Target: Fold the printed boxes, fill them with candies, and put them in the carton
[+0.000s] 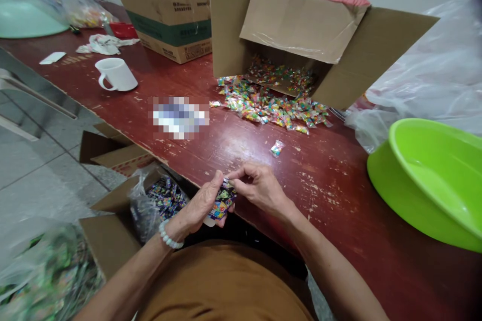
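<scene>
My left hand (199, 205) is closed around a small colourful printed packet (223, 201) at the near edge of the red-brown table (339, 180). My right hand (259, 188) pinches the packet's top edge with thumb and forefinger. A white bead bracelet circles my left wrist. One small clear sachet (277, 148) of coloured bits lies on the table just beyond my hands. Farther back a heap of similar sachets (271, 105) spills from a tipped cardboard box (301, 35).
A bright green basin (433, 180) sits at the right, clear plastic bags behind it. A white mug (115, 74), a second carton (169, 10) and a pale green basin (26, 20) stand at the back left. Below the table edge, an open box (113, 230) holds printed packets.
</scene>
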`<move>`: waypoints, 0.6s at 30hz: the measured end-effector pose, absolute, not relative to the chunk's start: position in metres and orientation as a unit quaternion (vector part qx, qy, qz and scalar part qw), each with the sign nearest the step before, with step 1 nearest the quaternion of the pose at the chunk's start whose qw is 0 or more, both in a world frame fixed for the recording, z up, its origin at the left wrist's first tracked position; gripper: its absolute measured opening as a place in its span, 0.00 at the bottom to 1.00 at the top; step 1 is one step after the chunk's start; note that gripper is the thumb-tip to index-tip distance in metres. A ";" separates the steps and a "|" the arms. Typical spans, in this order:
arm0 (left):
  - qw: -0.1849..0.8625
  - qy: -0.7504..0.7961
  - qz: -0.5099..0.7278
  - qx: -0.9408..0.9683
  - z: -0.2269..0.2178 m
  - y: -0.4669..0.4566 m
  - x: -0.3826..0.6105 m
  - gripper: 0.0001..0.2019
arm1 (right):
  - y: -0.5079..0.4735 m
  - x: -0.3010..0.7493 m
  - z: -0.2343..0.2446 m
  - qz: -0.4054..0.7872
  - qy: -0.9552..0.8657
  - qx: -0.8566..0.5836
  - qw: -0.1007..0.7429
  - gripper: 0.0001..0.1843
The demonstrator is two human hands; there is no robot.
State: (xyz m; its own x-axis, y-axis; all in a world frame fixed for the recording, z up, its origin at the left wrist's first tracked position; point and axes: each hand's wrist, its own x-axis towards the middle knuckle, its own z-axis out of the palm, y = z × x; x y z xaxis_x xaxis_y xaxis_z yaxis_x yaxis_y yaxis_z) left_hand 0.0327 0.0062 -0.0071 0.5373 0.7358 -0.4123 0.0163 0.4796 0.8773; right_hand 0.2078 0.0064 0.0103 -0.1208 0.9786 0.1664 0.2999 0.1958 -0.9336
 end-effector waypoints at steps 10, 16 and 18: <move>0.808 0.389 0.330 0.294 0.003 0.014 0.051 0.26 | -0.006 0.194 0.001 0.400 -0.611 -0.455 0.510 0.13; 0.777 0.381 0.369 0.338 0.012 0.031 0.048 0.22 | 0.047 0.263 -0.002 0.217 -0.614 -0.636 0.414 0.20; 0.745 0.411 0.362 0.381 0.010 0.037 0.043 0.22 | 0.064 0.291 -0.006 0.139 -0.555 -0.746 0.341 0.23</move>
